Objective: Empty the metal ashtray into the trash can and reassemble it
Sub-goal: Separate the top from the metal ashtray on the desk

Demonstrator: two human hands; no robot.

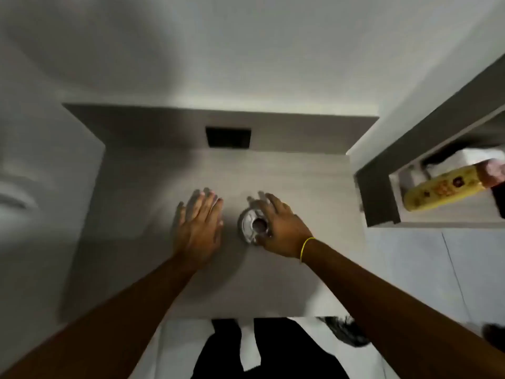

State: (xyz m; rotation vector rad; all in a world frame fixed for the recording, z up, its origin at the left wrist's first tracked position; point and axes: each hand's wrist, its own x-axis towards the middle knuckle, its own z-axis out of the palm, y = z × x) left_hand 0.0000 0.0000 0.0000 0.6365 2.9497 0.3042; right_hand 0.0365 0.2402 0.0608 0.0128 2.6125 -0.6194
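A round metal ashtray (250, 222) with a dark hole in the middle of its lid sits on the grey top of a square bin (153, 181). My right hand (278, 228) lies over the ashtray's right side, fingers curled around its rim. My left hand (200, 222) hovers flat just left of the ashtray, fingers spread, holding nothing. A dark rectangular opening (228, 137) shows in the raised back part of the bin. The picture is blurred.
A white wall rises behind the bin. To the right a grey-framed niche (382, 198) holds a yellow packet (442, 191) and white items. Pale floor tiles (423, 269) lie to the right, and my dark trousers (273, 351) show below.
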